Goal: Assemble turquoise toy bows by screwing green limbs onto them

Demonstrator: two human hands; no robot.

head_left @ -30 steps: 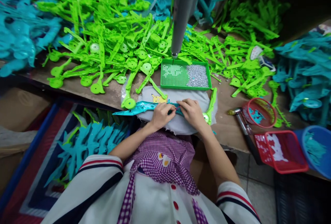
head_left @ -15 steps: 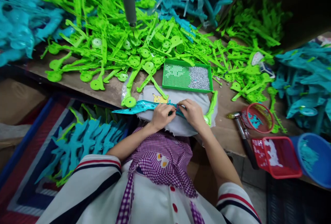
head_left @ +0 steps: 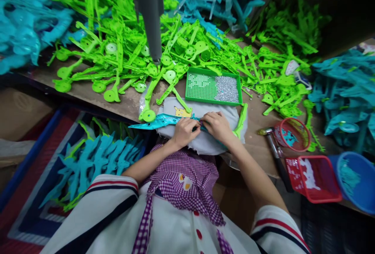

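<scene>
On the grey cushion (head_left: 205, 142) at the bench (head_left: 258, 144) edge, left hand (head_left: 184, 131) and right hand (head_left: 218, 127) are pinching a teal plastic piece (head_left: 158, 121) between closed fingertips.

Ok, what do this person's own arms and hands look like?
The left hand and right hand are bare, with no gloves. The forearms are uncovered. The left sleeve and right sleeve are short and white, edged with red and navy stripes. A purple checked apron covers the front.
</scene>
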